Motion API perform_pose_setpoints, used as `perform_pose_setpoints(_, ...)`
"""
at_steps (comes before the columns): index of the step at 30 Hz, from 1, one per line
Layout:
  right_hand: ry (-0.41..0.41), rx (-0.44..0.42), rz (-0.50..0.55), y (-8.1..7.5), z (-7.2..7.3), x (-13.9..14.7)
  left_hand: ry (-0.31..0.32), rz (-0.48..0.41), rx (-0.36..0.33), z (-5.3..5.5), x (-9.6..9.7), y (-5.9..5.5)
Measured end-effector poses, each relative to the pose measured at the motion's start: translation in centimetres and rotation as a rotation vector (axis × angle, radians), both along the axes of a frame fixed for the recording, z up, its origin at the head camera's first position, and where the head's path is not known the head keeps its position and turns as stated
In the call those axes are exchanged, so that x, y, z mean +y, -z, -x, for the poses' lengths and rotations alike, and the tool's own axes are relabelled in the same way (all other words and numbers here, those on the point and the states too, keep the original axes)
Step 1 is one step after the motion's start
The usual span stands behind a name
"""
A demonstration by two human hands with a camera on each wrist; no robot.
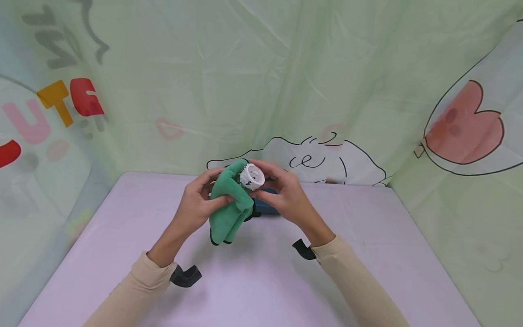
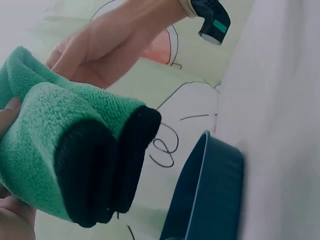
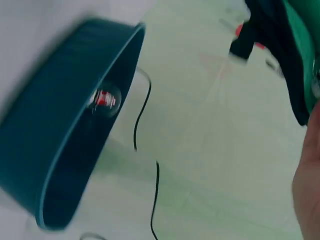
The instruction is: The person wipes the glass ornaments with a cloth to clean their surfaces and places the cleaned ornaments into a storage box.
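Observation:
My left hand (image 1: 194, 202) grips a folded green towel (image 1: 226, 218) with black edging, thumb on the near side. Against the towel's right side sits a small white round object (image 1: 252, 177) with dark markings and a hollowed end; its exact kind cannot be told. My right hand (image 1: 290, 195) pinches this object from the right between thumb and fingers. Both hands are raised above the table. In the left wrist view the towel (image 2: 40, 115) hangs in thick folds, and the right hand (image 2: 105, 55) is behind it.
Behind the hands a dark blue basin (image 1: 265, 206) stands on the pale table (image 1: 261, 281). A clear rounded item with a red and white label (image 3: 105, 98) lies inside it. Printed curtains (image 1: 204, 91) enclose the table at the back and sides.

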State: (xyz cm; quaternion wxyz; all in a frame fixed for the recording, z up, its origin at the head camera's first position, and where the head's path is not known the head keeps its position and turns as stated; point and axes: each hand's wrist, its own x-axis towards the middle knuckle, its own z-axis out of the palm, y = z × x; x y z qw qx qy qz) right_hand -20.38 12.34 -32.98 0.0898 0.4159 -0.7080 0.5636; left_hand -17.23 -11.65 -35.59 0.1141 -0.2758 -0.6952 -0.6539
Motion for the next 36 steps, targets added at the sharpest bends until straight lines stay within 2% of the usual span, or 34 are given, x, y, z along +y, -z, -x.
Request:
perform_pose_setpoints(3, 0.005, -0.050, 0.000, 0.0, -0.1, -0.2, 0.016, -0.030, -0.019, -0.1, 0.3, 0.1)
perform_pose_setpoints(7, 0.003, -0.071, -0.025, 0.0, 0.0, -0.2, 0.002, -0.047, -0.024, -0.2, 0.6, 0.2)
perform_pose_setpoints(12, -0.005, -0.030, -0.048, -0.1, 0.1, -0.3, -0.023, -0.070, -0.048, 0.0, 0.4, 0.1)
perform_pose_setpoints(17, 0.057, 0.033, -0.066, -0.2, 0.1, -0.5, -0.060, -0.090, -0.084, 0.2, -0.4, -0.3)
perform_pose_setpoints(24, 0.116, 0.076, -0.117, -0.4, 0.2, -0.5, -0.069, -0.087, -0.042, 0.0, -0.7, -1.3)
perform_pose_setpoints(29, 0.147, 0.123, -0.161, -0.9, 0.1, -0.3, -0.104, -0.065, -0.033, 0.0, -0.5, -1.6)
perform_pose_setpoints(32, 0.134, 0.140, -0.179, -1.2, 0.0, 0.0, -0.112, -0.056, -0.047, 0.0, -0.5, -1.6)
perform_pose_setpoints(36, 0.052, 0.129, -0.179, -1.7, 0.0, 0.6, -0.109, -0.047, -0.070, 0.0, -0.5, -1.5)
